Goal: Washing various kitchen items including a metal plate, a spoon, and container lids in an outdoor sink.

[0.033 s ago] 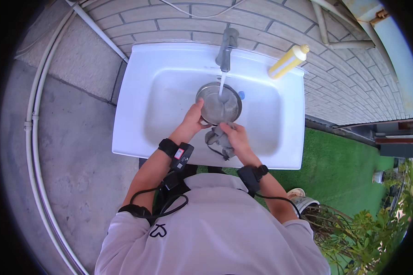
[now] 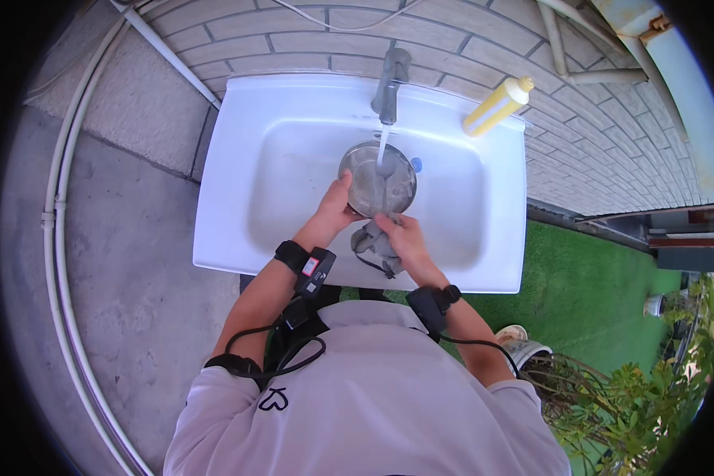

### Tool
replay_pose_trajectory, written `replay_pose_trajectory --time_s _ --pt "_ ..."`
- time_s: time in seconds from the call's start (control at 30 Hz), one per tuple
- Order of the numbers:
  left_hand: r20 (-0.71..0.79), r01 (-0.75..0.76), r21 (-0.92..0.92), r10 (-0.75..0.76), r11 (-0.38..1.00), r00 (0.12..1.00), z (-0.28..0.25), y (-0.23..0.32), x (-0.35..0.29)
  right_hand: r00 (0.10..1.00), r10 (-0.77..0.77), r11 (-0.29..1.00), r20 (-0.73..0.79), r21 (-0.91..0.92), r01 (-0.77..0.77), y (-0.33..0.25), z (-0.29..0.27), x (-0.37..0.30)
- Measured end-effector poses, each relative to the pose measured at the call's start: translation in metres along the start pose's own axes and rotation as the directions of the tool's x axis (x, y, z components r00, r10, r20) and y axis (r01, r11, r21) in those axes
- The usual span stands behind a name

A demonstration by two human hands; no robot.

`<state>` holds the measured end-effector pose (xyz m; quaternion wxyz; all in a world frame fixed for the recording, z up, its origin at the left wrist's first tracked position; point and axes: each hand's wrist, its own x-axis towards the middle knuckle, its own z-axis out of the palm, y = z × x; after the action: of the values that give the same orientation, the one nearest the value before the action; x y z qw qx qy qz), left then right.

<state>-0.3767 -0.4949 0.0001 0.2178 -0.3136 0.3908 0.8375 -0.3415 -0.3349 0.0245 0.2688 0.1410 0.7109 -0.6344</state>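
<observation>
Over the white sink basin I hold a round metal bowl (image 2: 361, 178), tilted under the tap, with its inside showing. My left hand (image 2: 335, 205) is closed on the bowl's left rim, thumb on top and fingers underneath. Water from the grey tap (image 2: 389, 83) falls into the bowl. My right hand (image 2: 404, 236) grips a crumpled grey cloth (image 2: 373, 239) at the bowl's near edge, and the cloth hangs down toward the front of the sink. A dark cord loops over the cloth's lower part. The fingertips of my right hand are partly hidden by the cloth.
The white sink (image 2: 226, 190) stands against a brick wall. A yellow bottle (image 2: 497, 107) sits on its back right corner. Inside the basin, right of the bowl, lies a small blue thing (image 2: 416, 164). A potted plant (image 2: 611, 404) is at lower right, on green turf.
My right hand and the cloth have shifted slightly left along the bowl's near rim. The left hand and bowl have hardly moved, and the water still runs.
</observation>
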Motion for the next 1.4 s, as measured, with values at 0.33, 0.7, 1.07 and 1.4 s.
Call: replay_pose_trajectory --time_s 0.33,0.7,1.07,1.4 --pt "0.065 -0.157 -0.079 0.163 0.984 0.985 0.009 -0.017 0.015 0.964 -0.111 0.937 0.242 -0.296 0.182 -0.016 0.015 0.003" --pt "0.121 -0.238 -0.087 0.247 0.967 0.961 -0.003 -0.008 0.007 0.94 -0.342 0.938 0.003 -0.051 0.342 -0.075 -0.013 0.009" --pt "0.18 -0.255 -0.09 0.267 0.963 0.947 -0.003 -0.004 -0.009 0.738 -0.46 0.422 0.493 -0.61 0.671 -0.02 -0.001 0.083" --pt "0.3 -0.14 -0.127 0.173 0.982 0.938 0.008 -0.001 -0.019 0.787 -0.59 0.426 0.179 -0.759 0.492 -0.028 0.008 0.099"
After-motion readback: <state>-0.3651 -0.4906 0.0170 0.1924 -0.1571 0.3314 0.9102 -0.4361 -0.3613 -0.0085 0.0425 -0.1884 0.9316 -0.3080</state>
